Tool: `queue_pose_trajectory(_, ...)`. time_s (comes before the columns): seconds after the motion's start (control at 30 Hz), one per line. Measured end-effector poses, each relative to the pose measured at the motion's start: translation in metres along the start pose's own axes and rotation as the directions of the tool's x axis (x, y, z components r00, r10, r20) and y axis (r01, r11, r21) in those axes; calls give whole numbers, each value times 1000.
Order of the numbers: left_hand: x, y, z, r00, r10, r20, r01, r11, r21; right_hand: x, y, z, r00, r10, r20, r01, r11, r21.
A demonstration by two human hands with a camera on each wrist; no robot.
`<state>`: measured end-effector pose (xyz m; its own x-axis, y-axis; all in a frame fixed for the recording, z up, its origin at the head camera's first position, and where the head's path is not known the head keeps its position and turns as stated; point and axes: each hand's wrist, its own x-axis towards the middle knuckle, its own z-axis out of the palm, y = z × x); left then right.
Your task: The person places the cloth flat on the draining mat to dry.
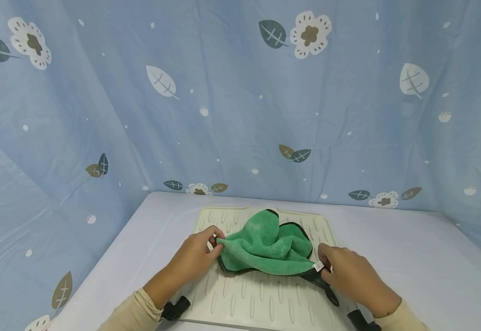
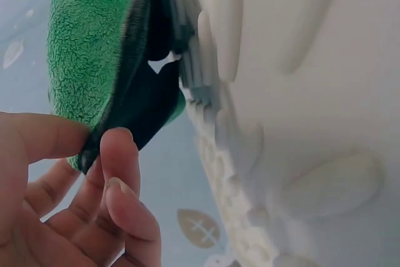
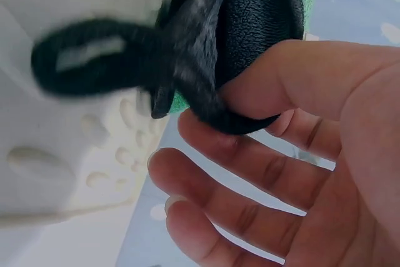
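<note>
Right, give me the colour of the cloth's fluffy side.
The cloth is green on its fluffy side; the head view shows it best.

Cloth over mat, contact unclear; mat on table; curtain behind.

From above, the head camera is facing forward and down across the table; wrist cameras are looking closely at left grip and right grip; all are sharing the green cloth.
</note>
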<state>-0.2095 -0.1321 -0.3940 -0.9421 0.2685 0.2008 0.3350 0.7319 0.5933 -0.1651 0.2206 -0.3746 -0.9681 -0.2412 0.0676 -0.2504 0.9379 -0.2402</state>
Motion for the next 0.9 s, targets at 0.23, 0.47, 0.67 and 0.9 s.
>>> queue_pose_trajectory(0.23,2,6,-11,998,-57,18,58,994,-92,0,0,-5,999,-46,-20,47,999,15)
queue_pose_trajectory(0.47,2,3,-22,993,-92,68,101,986,-136,-4,-3,-6,957,-289,-24,289,956,40)
queue_pose_trajectory(0.67,3,-1,-28,987,-76,142,93,988,-121,-7,-9,-6,935,-353,35,347,932,108)
queue_pose_trajectory(0.9,2,-8,-38,972,-51,232,83,988,-132,-10,-19,-4,900,-434,54,422,894,154)
